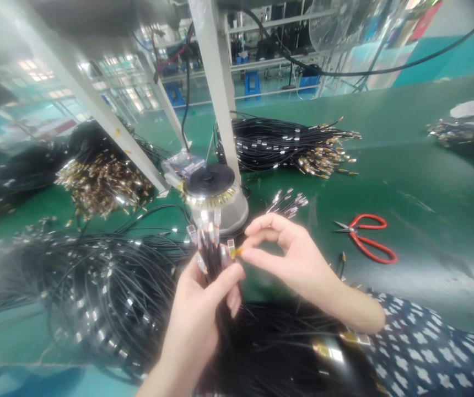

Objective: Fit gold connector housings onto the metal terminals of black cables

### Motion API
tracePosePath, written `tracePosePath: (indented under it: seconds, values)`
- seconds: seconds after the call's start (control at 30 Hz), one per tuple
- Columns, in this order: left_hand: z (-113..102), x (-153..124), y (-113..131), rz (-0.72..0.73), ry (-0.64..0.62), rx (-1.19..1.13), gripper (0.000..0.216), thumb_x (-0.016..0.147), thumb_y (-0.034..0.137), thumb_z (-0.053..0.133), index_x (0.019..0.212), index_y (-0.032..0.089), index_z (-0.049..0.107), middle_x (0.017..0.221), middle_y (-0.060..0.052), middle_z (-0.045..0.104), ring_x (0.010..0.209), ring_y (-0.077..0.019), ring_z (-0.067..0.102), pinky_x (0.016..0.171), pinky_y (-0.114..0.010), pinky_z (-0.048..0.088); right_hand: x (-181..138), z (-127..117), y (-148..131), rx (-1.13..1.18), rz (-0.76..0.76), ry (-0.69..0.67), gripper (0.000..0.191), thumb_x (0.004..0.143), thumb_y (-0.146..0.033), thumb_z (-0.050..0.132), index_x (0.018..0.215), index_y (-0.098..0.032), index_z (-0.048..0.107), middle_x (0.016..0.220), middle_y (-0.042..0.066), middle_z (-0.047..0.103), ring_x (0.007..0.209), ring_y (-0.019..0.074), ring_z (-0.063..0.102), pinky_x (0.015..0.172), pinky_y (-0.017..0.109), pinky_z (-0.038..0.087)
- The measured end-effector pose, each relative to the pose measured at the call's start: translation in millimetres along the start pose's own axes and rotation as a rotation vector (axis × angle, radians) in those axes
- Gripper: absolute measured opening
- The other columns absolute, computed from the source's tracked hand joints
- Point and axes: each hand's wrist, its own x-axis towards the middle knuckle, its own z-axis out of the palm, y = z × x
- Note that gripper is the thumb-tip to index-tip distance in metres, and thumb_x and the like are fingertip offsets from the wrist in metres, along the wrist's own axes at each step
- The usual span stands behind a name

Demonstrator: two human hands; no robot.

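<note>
My left hand [202,311] is wrapped round a bundle of thin black cables [211,251] whose silver-tipped ends stick up above my thumb. My right hand [290,251] pinches a small gold connector tip [237,252] at the right side of that bundle, thumb and forefinger pressed together. Both hands hover over the green table [406,165], just in front of a round black-topped device [211,184].
Coils of black cable [96,292] lie at the left and under my arms. A heap of gold connectors [100,184] sits at the back left, another cable bundle [295,146] behind the device. Red-handled scissors [367,237] lie to the right. A metal frame post [218,82] stands behind the device.
</note>
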Motion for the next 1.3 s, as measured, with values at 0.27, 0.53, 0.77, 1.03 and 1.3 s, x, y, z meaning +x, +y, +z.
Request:
tracePosePath:
  seconds: [0.27,0.53,0.77,1.03,1.3]
  values:
    - [-2,3,0,-0.05,-0.033,-0.016,0.02,0.064,0.021,0.083,0.068,0.012,0.066,0.053,0.003,0.057,0.037,-0.0034,0.041,0.037,-0.017,0.033,2,1,-3,0.0,0.036,0.062,0.024,0.069,-0.016,0.077,0.085,-0.02,0.06,0.07,-0.002,0.073,0.072,0.0172,0.07,0.081,0.034,0.051]
    - [-3,8,1,-0.103,-0.195,0.006,0.019,0.073,0.026,0.078,0.069,0.011,0.067,0.06,-0.001,0.062,0.037,-0.0022,0.039,0.038,-0.017,0.028,7,-2,5,0.291,0.149,-0.057,0.03,0.069,-0.018,0.078,0.088,-0.019,0.056,0.067,-0.002,0.071,0.06,0.0141,0.066,0.072,0.032,0.051]
    - [0,6,-2,-0.112,-0.142,-0.002,0.02,0.066,0.023,0.083,0.072,0.013,0.066,0.052,0.005,0.053,0.038,-0.002,0.035,0.038,-0.016,0.026,3,4,5,0.325,0.063,0.033,0.028,0.067,-0.012,0.077,0.08,-0.021,0.053,0.069,-0.004,0.067,0.069,0.0134,0.065,0.072,0.029,0.051]
    - [-2,1,0,-0.06,-0.138,0.026,0.02,0.065,0.024,0.083,0.068,0.014,0.065,0.054,0.001,0.061,0.035,-0.0023,0.036,0.037,-0.016,0.027,5,-2,4,0.427,0.199,-0.162,0.035,0.066,-0.015,0.08,0.088,-0.02,0.055,0.064,-0.006,0.07,0.056,0.0115,0.064,0.067,0.028,0.05]
    - [-5,6,1,-0.116,-0.331,-0.013,0.016,0.072,0.023,0.078,0.065,0.012,0.069,0.057,-0.003,0.064,0.036,-0.0015,0.034,0.037,-0.016,0.025,8,-5,-1,0.563,0.32,-0.282,0.034,0.065,-0.01,0.079,0.086,-0.019,0.053,0.064,-0.006,0.069,0.049,0.0109,0.063,0.055,0.023,0.047]
